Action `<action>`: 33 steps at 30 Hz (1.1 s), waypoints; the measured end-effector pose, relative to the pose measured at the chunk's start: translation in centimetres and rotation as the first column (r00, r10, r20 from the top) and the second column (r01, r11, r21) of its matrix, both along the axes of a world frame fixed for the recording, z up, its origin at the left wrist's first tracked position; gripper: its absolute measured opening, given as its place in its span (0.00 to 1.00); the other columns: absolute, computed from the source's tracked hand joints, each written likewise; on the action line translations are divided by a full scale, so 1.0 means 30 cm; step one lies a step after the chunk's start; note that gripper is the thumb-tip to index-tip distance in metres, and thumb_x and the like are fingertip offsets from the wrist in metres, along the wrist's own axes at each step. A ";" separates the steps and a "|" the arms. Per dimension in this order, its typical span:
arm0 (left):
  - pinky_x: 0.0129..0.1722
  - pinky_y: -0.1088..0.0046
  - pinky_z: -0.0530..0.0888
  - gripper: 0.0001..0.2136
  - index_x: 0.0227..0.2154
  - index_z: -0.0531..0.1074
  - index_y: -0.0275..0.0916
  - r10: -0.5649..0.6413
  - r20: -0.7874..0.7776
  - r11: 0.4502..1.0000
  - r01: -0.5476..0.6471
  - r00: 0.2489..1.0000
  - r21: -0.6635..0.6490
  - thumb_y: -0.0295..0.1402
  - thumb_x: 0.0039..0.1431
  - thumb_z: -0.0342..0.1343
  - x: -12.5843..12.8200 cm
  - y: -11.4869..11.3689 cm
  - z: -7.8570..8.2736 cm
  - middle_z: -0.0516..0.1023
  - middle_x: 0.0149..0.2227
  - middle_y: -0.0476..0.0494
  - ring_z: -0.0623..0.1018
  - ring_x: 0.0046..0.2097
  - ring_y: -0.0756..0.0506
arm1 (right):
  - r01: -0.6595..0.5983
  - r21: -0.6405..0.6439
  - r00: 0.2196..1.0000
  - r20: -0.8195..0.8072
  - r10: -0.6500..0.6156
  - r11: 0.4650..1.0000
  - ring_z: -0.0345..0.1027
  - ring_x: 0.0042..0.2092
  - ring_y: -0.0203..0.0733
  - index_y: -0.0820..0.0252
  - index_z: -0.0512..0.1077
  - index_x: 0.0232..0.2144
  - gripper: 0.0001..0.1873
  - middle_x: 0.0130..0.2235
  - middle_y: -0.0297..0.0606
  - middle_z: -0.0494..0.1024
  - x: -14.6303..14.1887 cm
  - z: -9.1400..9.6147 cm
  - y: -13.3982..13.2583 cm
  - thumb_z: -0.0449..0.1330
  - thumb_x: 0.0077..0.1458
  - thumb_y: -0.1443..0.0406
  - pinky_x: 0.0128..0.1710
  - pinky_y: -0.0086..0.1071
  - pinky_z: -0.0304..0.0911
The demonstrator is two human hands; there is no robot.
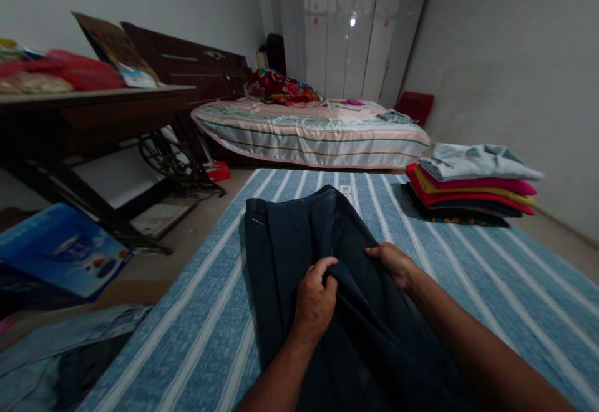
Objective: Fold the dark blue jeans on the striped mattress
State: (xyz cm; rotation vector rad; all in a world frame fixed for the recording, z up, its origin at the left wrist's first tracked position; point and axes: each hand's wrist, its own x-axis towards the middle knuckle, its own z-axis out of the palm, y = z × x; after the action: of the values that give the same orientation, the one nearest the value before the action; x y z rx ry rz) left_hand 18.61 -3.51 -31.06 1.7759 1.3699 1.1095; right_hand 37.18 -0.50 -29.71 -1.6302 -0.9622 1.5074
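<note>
Dark navy trousers point(290, 231) lie on the blue and white striped bedspread point(215, 274), waistband toward the far side and legs running toward me. My left hand point(316, 296) grips a raised fold of the cloth near the middle, thumb and fingers pinched together. At the right edge of the trousers, my right hand point(395, 263) pinches the fabric between thumb and fingers. The cloth between both hands is rumpled, and the lower legs fall into dark shadow at the bottom of the view.
A stack of folded clothes point(472, 184) sits at the far right of the bedspread. Left are a sewing machine table point(93, 112), a blue box point(65, 253) and jeans point(70, 343) lying low. Beyond stand another bed point(309, 137) and a white wardrobe point(337, 44).
</note>
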 end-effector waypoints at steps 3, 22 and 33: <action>0.49 0.70 0.70 0.14 0.41 0.72 0.42 0.002 0.008 1.000 -0.002 1.000 -0.004 0.27 0.54 0.47 -0.001 0.001 -0.003 0.77 0.41 0.47 0.75 0.45 0.47 | -0.051 0.076 0.938 0.346 0.021 0.996 0.71 0.32 0.41 0.64 0.68 0.38 0.09 0.30 0.38 0.75 0.023 -0.007 0.013 0.52 0.54 0.70 0.34 0.33 0.66; 0.49 0.69 0.70 0.14 0.41 0.73 0.42 -0.003 -0.002 1.000 0.003 1.000 0.022 0.26 0.54 0.47 0.001 0.001 -0.012 0.77 0.42 0.47 0.75 0.45 0.47 | -0.782 0.217 0.304 0.951 0.054 0.584 0.49 0.61 0.45 0.59 0.63 0.56 0.22 0.60 0.45 0.59 -0.055 -0.100 -0.063 0.48 0.60 0.69 0.59 0.43 0.50; 0.50 0.70 0.69 0.15 0.43 0.72 0.41 -0.018 -0.032 1.000 0.019 0.999 0.008 0.27 0.55 0.47 -0.002 -0.001 0.007 0.77 0.42 0.46 0.75 0.46 0.47 | -0.780 0.091 0.220 0.966 0.134 0.619 0.37 0.64 0.51 0.67 0.50 0.63 0.30 0.64 0.51 0.45 -0.060 -0.066 -0.087 0.47 0.60 0.63 0.61 0.49 0.40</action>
State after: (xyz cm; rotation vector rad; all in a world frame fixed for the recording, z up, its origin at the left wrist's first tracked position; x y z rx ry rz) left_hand 18.56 -3.52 -30.85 1.8161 1.3672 1.0824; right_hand 35.38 -3.10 -31.70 -1.6480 -2.5237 0.2466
